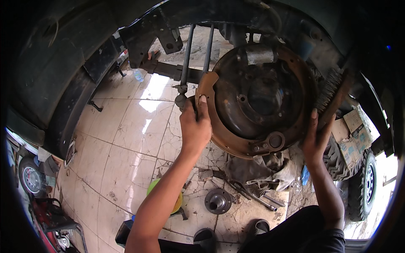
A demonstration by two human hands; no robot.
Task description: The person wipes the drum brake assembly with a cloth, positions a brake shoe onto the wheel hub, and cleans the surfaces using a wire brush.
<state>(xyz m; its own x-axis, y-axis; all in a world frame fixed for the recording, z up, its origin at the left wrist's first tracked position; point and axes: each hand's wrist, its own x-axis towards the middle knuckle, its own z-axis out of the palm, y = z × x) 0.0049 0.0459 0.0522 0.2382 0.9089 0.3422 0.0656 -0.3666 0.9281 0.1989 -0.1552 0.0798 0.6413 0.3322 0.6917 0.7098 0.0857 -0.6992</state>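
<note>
A round drum brake assembly with a dark backing plate (231, 105) hangs under the vehicle. My left hand (196, 128) grips the left brake shoe (207, 84), thumb on its rusty face, the other fingers wrapped behind its edge. At the right side of the assembly, my right hand (317, 137) holds a wire brush (330, 90) by its wooden part, bristles turned toward the assembly. A silvery wheel cylinder (259, 55) sits at the top. Down at the bottom is a round-ended fitting (275, 141) on the rusty rim.
Below lie a crumpled grey cloth (270, 172), a flanged hub (218, 201) and metal bars (253, 197) on cracked tiles. A yellow-green container (176, 202) stands behind my left forearm. Tyres (366, 189) and cardboard (354, 135) are at right. Two rods (187, 59) hang left of the brake.
</note>
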